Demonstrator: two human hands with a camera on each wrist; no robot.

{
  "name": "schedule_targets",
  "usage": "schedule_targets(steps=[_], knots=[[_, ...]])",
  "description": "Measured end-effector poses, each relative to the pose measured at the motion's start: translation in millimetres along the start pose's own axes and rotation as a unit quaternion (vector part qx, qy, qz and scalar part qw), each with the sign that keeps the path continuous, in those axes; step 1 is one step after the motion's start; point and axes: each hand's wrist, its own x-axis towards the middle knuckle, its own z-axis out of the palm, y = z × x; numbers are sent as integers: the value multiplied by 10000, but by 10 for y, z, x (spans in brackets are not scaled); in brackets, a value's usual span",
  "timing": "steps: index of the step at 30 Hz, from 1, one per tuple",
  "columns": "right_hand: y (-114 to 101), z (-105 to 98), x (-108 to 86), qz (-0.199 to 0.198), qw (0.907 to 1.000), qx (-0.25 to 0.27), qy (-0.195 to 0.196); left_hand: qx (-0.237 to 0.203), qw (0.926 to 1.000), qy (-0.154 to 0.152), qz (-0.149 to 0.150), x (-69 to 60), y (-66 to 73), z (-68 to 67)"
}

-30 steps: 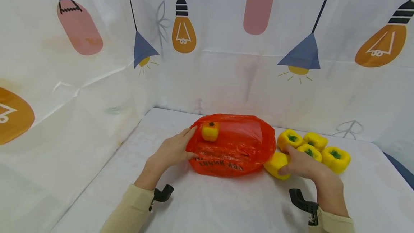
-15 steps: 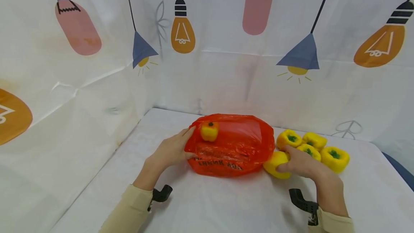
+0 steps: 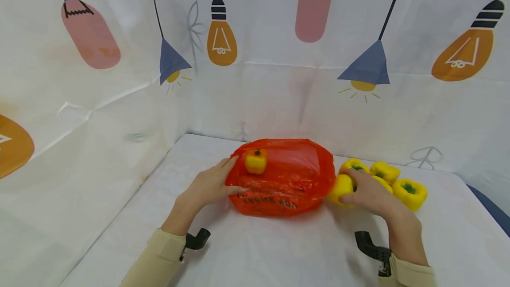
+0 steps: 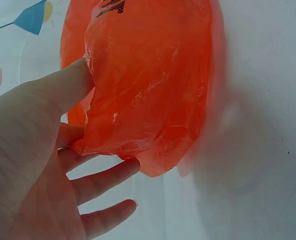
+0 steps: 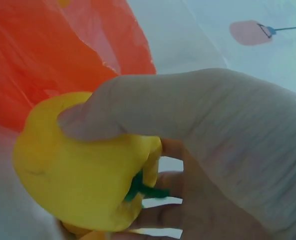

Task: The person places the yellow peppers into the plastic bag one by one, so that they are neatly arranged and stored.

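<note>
A red plastic bag (image 3: 279, 176) lies on the white table with its mouth spread, and one yellow pepper (image 3: 256, 161) is inside at its left. The left hand (image 3: 209, 184) holds the bag's left rim, thumb on one side and fingers behind; in the left wrist view the thumb presses the red film (image 4: 148, 85). The right hand (image 3: 368, 193) grips a yellow pepper (image 3: 341, 190) beside the bag's right edge. In the right wrist view the thumb lies across this pepper (image 5: 83, 170), its green stem facing the palm.
Several yellow peppers (image 3: 409, 194) with green stems are grouped right of the bag, partly behind the right hand. A white sheet with printed lamps (image 3: 370, 65) stands behind and to the left of the table (image 3: 279, 251).
The right hand has lifted its pepper slightly up and away from the front, beside the bag. The left hand keeps its hold on the bag's rim. The head view has shifted a little.
</note>
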Motion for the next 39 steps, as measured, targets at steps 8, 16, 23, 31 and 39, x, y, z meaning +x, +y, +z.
schedule_targets(steps=[8,16,23,31,39], knots=[[-40,2,10,82,9998,117,121,26,10000,38,59,-5,-10,-14],[-67,-32,-11,-104,9985,50,537,216,9995,99,215,-18,5,-21],[-67,-94,-32,-218,9970,179,727,102,9999,77,114,-13,14,-13],[-145,-191,-83,-99,9935,526,1007,187,9997,101,150,-9,6,6],[-198,-217,-141,-267,9836,758,1613,294,9991,165,275,-6,7,14]])
